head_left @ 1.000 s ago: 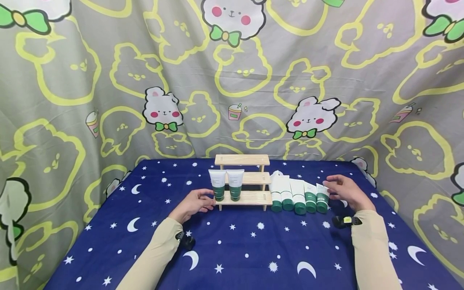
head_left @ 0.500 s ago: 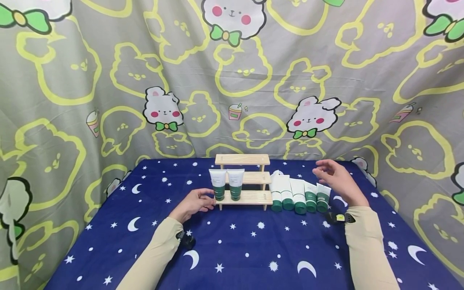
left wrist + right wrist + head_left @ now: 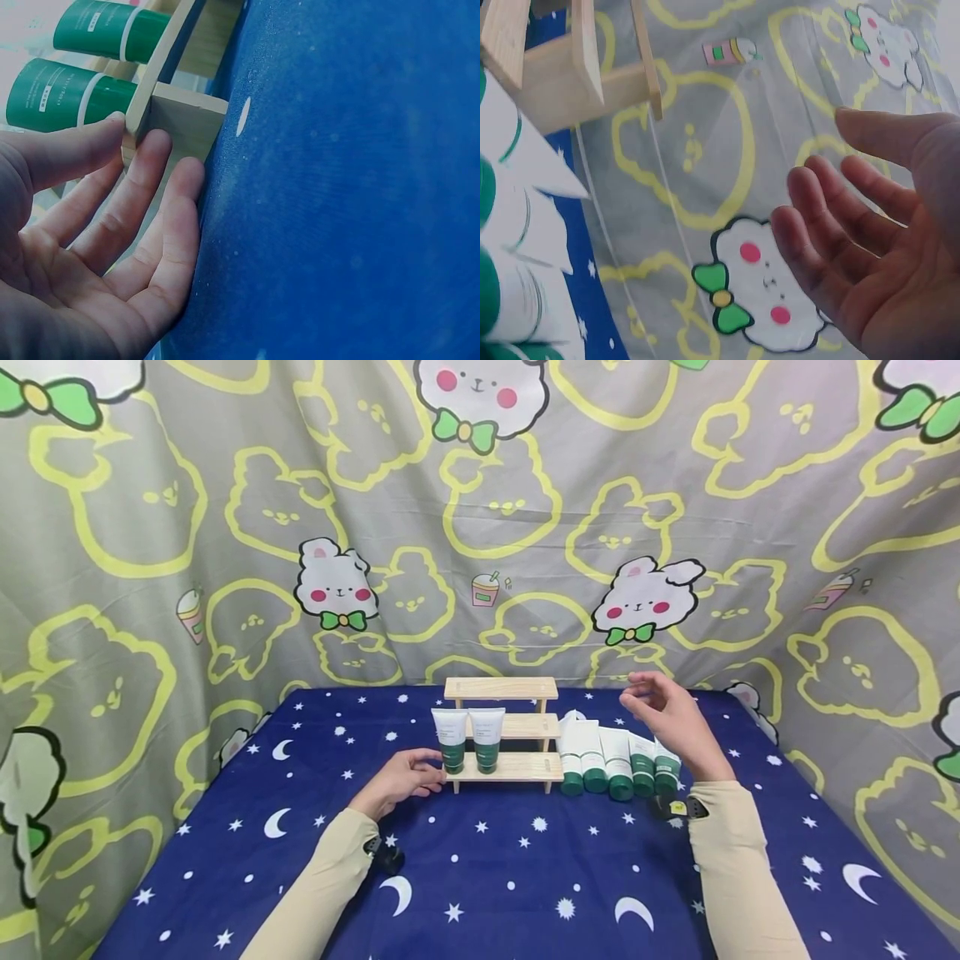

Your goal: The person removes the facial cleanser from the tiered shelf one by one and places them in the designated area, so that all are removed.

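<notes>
A three-step wooden display stand (image 3: 525,767) stands on the table. Two white-and-green squeeze tubes (image 3: 452,740) are upright at the left of its lowest step. My left hand (image 3: 401,781) grips the left end of that step; in the left wrist view its thumb (image 3: 82,150) meets the board's edge, with curled fingers (image 3: 154,161) against the end and leg below. My right hand (image 3: 667,718) hovers, holding nothing, above and behind the right end of a row of several leaning or lying tubes (image 3: 617,760). Its fingers (image 3: 810,232) are loosely bent and apart from the thumb.
A dark blue cloth (image 3: 525,877) with white moons and stars covers the table. Behind and at the sides hangs a grey curtain (image 3: 405,527) with cartoon figures. The row of tubes lies close against the stand's right side.
My right hand has left the rightmost tube, rising and moving left and farther back over the row. The left hand stays at the stand; the tubes appear unmoved.
</notes>
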`<state>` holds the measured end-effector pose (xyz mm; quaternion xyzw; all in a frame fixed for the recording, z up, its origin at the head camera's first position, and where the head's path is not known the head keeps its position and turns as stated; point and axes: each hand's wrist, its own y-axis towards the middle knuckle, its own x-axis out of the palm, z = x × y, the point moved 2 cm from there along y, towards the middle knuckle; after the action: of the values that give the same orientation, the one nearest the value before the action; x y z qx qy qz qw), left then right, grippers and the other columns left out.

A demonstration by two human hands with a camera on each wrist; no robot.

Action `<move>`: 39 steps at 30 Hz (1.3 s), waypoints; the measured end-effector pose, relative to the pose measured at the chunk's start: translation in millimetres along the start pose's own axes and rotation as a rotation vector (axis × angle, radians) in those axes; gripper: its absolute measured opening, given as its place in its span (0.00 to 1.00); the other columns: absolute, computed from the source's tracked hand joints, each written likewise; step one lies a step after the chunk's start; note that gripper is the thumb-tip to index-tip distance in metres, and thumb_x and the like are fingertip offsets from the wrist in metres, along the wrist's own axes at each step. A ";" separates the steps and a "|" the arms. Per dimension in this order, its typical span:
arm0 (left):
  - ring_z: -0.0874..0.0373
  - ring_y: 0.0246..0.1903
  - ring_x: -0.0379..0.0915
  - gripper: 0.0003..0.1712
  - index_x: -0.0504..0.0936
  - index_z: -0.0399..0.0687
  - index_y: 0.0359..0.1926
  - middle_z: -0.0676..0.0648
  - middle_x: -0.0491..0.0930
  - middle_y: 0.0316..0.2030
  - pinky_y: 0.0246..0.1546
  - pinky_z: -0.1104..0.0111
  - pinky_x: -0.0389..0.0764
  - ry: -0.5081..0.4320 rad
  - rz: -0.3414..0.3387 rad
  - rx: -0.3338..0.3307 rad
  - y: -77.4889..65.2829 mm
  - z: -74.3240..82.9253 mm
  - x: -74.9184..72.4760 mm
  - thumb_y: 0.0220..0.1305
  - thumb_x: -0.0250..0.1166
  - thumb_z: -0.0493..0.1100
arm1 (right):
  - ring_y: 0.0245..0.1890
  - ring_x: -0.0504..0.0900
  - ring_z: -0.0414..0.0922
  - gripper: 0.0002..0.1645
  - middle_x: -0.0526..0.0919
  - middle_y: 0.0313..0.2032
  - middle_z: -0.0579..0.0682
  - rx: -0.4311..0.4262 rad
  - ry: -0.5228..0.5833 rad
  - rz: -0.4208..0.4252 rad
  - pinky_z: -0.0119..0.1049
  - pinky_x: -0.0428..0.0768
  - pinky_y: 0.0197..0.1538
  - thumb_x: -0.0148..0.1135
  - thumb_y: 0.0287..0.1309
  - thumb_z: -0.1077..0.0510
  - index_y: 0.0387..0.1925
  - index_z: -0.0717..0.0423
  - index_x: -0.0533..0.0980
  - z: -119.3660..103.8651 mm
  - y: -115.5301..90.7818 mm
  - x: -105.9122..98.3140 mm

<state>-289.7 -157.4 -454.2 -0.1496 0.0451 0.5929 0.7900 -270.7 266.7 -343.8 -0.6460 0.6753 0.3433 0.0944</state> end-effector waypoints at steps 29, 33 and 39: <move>0.52 0.36 0.87 0.24 0.77 0.37 0.62 0.41 0.89 0.38 0.39 0.62 0.85 0.009 0.049 -0.055 1.8 1.3 0.9 0.65 0.69 0.34 | 0.50 0.86 0.47 0.32 0.83 0.54 0.50 -0.251 0.077 -0.075 0.46 0.84 0.49 0.68 0.67 0.53 0.68 0.50 0.67 -54.3 0.6 109.9; 0.52 0.36 0.87 0.25 0.77 0.36 0.62 0.40 0.89 0.38 0.39 0.62 0.85 0.014 0.043 -0.048 1.2 0.7 0.7 0.66 0.69 0.35 | 0.54 0.85 0.49 0.38 0.79 0.62 0.52 -0.289 0.057 -0.117 0.43 0.84 0.49 0.67 0.68 0.54 0.74 0.47 0.63 -51.7 -1.5 123.9; 0.50 0.38 0.87 0.26 0.76 0.36 0.63 0.40 0.89 0.39 0.39 0.60 0.85 0.021 0.046 -0.041 0.7 -0.3 1.3 0.66 0.69 0.36 | 0.58 0.83 0.53 0.42 0.69 0.72 0.53 -0.324 0.041 -0.203 0.47 0.84 0.52 0.66 0.69 0.54 0.79 0.46 0.59 -51.6 -6.1 138.5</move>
<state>-290.0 -156.1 -455.0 -0.1707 0.0446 0.6100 0.7725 -269.1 125.0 -386.5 -0.7243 0.5444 0.4231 0.0096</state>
